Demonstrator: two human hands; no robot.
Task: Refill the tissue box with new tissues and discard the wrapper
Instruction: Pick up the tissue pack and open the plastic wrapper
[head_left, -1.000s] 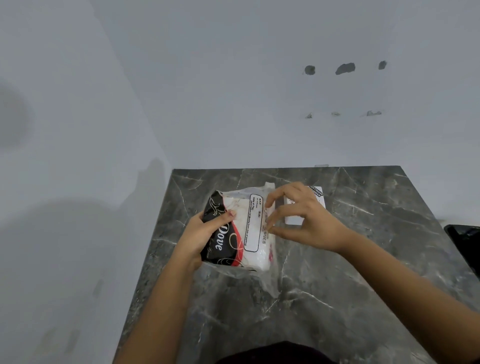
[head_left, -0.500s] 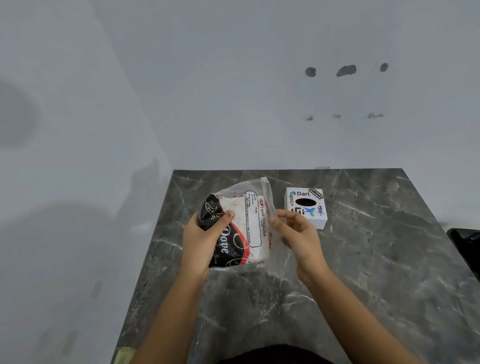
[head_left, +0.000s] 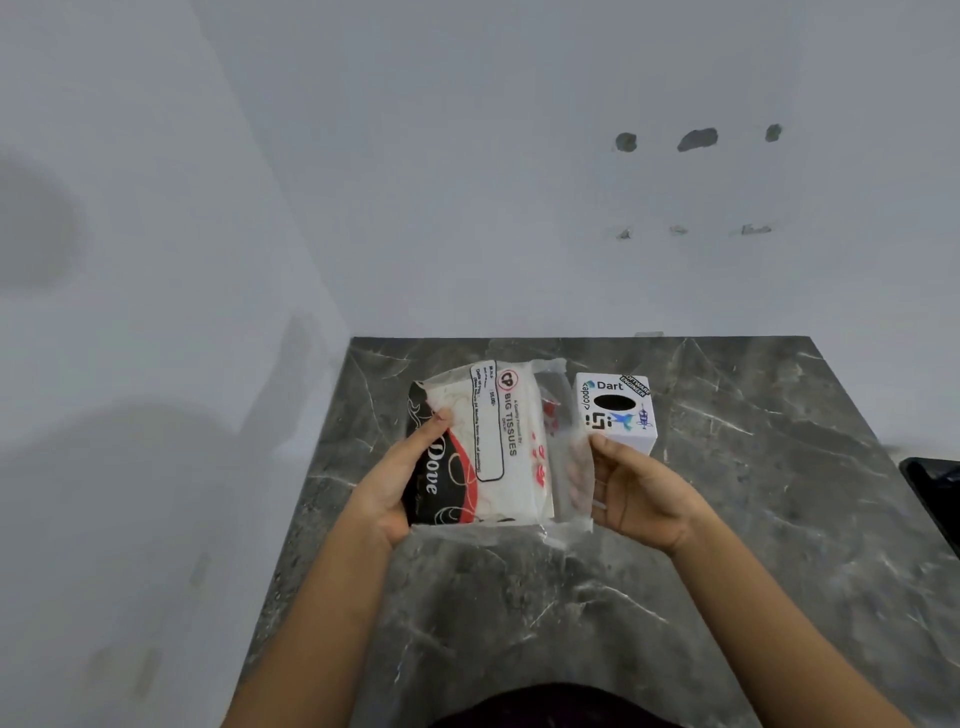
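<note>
A plastic-wrapped tissue pack (head_left: 493, 447), black, red and white with "Dove" and "BIG TISSUES" printed on it, is held above the grey marble table (head_left: 753, 519). My left hand (head_left: 400, 483) grips the pack's black left end, thumb on top. My right hand (head_left: 634, 493) pinches the clear loose end of the wrapper (head_left: 571, 467) at the pack's right side. The white cube tissue box (head_left: 618, 415), covered with stickers and showing a dark oval slot on top, stands on the table just behind my right hand.
A dark object (head_left: 935, 493) pokes in at the right edge beside the table. White walls rise behind the table and along its left side. The table's near edge runs to my body at the bottom of the view.
The pack has been turned flatter and stretched sideways. My right hand moved right, pulling the clear wrapper end outward, and the tissue box came fully into view.
</note>
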